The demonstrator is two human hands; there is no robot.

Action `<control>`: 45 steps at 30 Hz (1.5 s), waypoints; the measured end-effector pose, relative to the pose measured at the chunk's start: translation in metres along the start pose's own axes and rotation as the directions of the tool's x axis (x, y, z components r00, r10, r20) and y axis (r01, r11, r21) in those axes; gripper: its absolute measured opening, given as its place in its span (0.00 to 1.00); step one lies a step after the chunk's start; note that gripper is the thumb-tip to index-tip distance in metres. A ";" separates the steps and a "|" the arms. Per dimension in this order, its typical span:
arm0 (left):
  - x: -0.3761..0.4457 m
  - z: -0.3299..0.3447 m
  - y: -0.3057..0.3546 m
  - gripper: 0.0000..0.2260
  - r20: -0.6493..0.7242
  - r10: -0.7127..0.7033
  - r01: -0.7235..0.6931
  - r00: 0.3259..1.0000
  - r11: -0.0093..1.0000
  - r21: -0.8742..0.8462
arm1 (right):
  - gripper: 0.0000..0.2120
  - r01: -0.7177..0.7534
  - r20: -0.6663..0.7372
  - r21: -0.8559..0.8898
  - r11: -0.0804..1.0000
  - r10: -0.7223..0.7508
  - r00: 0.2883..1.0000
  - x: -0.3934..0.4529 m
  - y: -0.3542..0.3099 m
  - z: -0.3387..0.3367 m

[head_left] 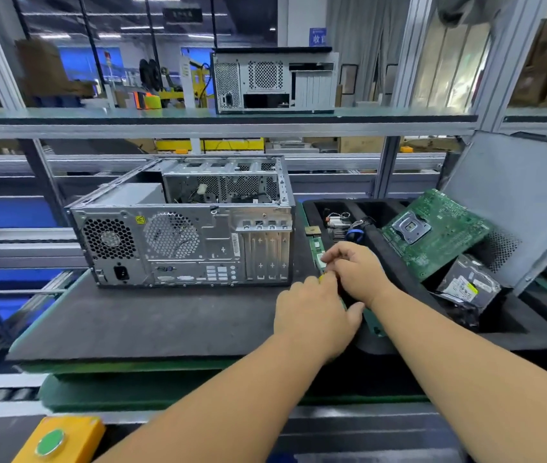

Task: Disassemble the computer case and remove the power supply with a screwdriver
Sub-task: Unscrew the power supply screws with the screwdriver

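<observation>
Plainly, much of what our hands are doing is hidden from us. Our left hand (312, 315) and right hand (357, 274) meet just right of the open silver metal computer case (185, 235), and between them only a sliver of a yellow-tipped, dark-handled tool (325, 278) shows; we take it for the screwdriver, though its shaft and tip are covered. The left hand's fingers curl round the lower part of it, with the thumb out to the right. The right hand's fingers are bent and gathered at the yellow end, seemingly pinching it, yet the contact itself is blurred and we cannot be sure.

The case lies on its side on the dark grey foam tabletop (132, 322), its rear panel facing us and its open side up. The boxy grey power supply (132, 195) sits inside at the left rear, behind the round honeycomb vent; most of it is masked by the case wall.

Right of the case, a black foam tray (399, 272) holds a green motherboard (439, 232), a silver hard drive (469, 285), and a narrow green memory stick (317, 248) partly hidden by our right hand. A grey metal side panel (516, 202) leans behind them, cut off at the edge.
</observation>
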State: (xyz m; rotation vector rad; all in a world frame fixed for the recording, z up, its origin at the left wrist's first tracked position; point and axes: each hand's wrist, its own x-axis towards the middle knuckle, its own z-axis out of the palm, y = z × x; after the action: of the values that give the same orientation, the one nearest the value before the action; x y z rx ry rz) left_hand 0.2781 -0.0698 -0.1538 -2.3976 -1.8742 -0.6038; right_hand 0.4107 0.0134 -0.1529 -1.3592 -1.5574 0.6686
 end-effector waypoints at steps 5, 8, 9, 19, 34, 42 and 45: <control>-0.016 -0.017 -0.014 0.26 -0.059 -0.007 -0.009 0.998 0.964 -0.265 | 0.10 -0.033 -0.041 0.073 0.997 0.036 0.998 -0.011 -0.009 -0.002; -0.038 -0.028 -0.049 0.24 -0.178 -0.048 -0.060 0.983 0.828 -0.557 | 0.10 0.002 -0.132 0.070 0.998 0.007 0.991 -0.019 -0.023 -0.007; -0.045 -0.034 -0.068 0.23 -0.250 -0.084 -0.085 0.965 0.799 -0.596 | 0.09 0.035 -0.167 0.075 0.997 -0.022 0.986 -0.020 -0.031 -0.009; -0.043 -0.098 -0.303 0.38 -0.397 -0.702 0.247 0.591 0.626 -0.739 | 0.06 0.553 -0.045 0.019 0.833 -0.552 0.832 0.011 -0.232 0.066; -0.012 -0.080 -0.337 0.14 -0.199 -0.585 0.225 0.786 0.572 -0.789 | 0.36 0.495 0.705 -0.306 0.813 -0.156 0.692 0.113 -0.273 0.247; 0.004 -0.073 -0.341 0.21 -0.147 -0.703 0.366 0.696 0.524 -0.769 | 0.31 0.447 0.637 -0.298 0.843 -0.173 0.751 0.125 -0.260 0.261; 0.006 -0.074 -0.337 0.21 -0.151 -0.719 0.391 0.678 0.527 -0.755 | 0.35 0.410 0.641 -0.308 0.859 -0.132 0.757 0.125 -0.258 0.258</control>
State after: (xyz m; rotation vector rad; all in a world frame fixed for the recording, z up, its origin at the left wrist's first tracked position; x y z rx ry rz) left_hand -0.0580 0.0071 -0.1518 -1.4843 -2.4662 -2.0172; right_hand 0.0709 0.1152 -0.0023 -1.2310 -2.5016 0.6170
